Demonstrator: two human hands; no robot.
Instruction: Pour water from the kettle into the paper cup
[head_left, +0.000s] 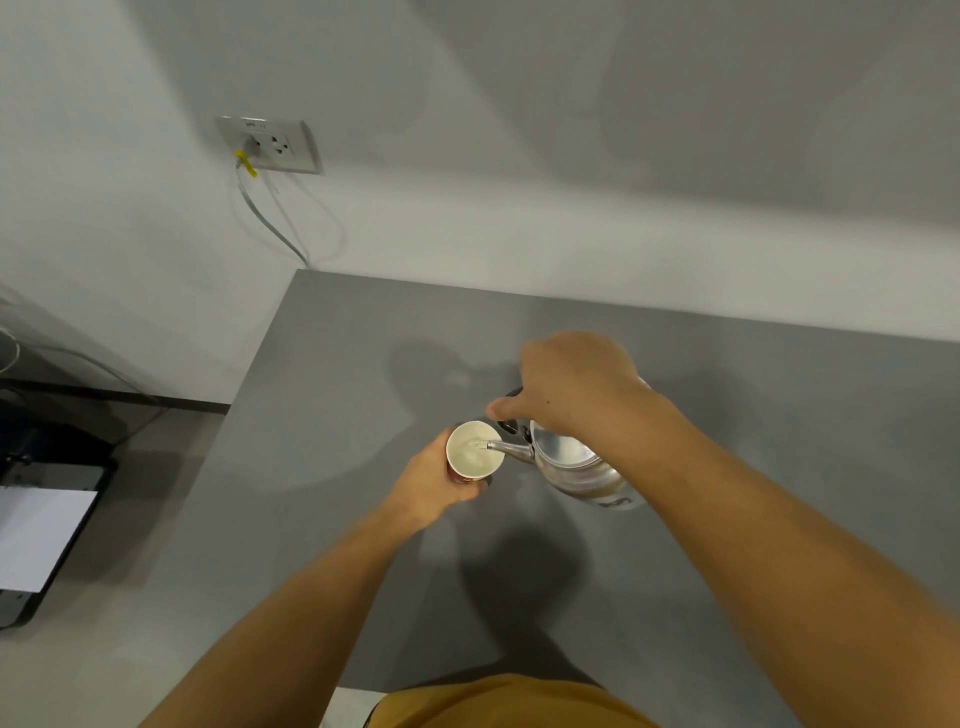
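A paper cup (470, 453), white inside with a red outer wall, stands on the grey table (337, 364). My left hand (434, 480) wraps around its near side. A shiny steel kettle (576, 465) is tilted to the left, its thin spout over the cup's right rim. Water runs from the spout into the cup, and water shows inside it. My right hand (566, 387) grips the kettle's black handle from above and hides most of it.
The table's left edge runs from the wall down towards me, with floor beyond it. A wall socket (270, 144) with a hanging cable sits at the upper left. A dark piece of furniture with white paper (39, 538) stands at far left.
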